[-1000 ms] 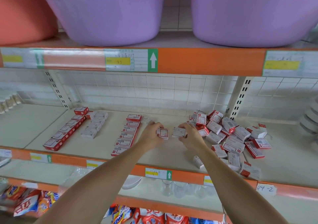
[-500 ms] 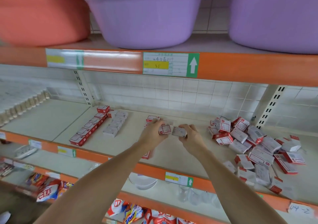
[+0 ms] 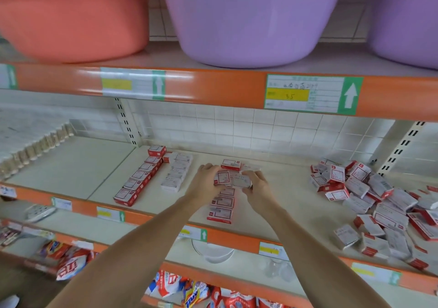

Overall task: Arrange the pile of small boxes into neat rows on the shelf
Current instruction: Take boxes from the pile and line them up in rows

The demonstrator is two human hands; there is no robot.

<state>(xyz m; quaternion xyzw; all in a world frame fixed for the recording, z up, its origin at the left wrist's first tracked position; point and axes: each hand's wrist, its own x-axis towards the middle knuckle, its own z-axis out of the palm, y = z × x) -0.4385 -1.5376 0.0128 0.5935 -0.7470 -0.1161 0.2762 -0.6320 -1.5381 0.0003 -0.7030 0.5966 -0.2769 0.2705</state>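
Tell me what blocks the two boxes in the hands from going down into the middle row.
Nothing visible does. The left hand and right hand each hold a small box just over the middle row, beside its far end box. The loose pile lies apart, to the right.

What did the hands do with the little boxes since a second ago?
The left hand and right hand each carried a small box leftward from near the pile to above the middle row. Both hands still hold their boxes. The pile and the two left rows stayed put.
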